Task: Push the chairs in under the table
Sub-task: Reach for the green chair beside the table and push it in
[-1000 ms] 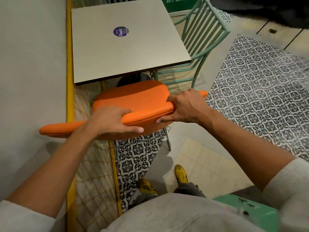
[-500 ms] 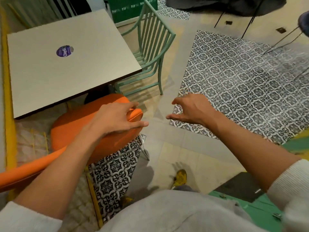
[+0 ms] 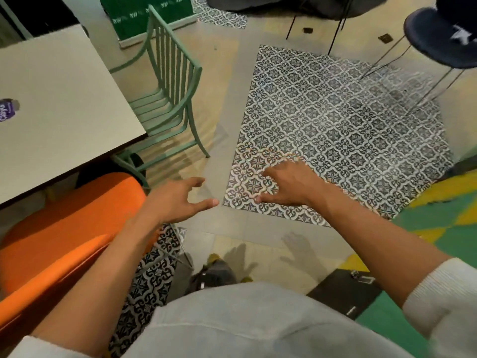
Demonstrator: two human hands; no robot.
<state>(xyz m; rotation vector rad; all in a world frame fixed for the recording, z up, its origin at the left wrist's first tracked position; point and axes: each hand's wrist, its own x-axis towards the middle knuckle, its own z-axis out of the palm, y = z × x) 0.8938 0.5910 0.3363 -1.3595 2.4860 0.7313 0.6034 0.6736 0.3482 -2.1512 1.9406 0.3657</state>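
The orange chair (image 3: pixel 59 236) sits at the lower left, its seat partly tucked under the beige square table (image 3: pixel 56 120). A green slatted metal chair (image 3: pixel 167 99) stands at the table's right side, its seat partly under the tabletop. My left hand (image 3: pixel 178 200) hovers open just right of the orange chair, touching nothing. Over the floor, my right hand (image 3: pixel 286 187) is open too, fingers spread, above the patterned tiles.
A patterned black-and-white tile patch (image 3: pixel 335 125) covers the floor to the right. A dark stool (image 3: pixel 444 37) on thin metal legs stands at the upper right. A green and yellow floor area (image 3: pixel 444 218) lies at the right. A purple sticker (image 3: pixel 7 109) is on the tabletop.
Both hands have let go of the orange chair's back and moved right, away from it. The view has swung right, toward the green chair and the tiled floor.
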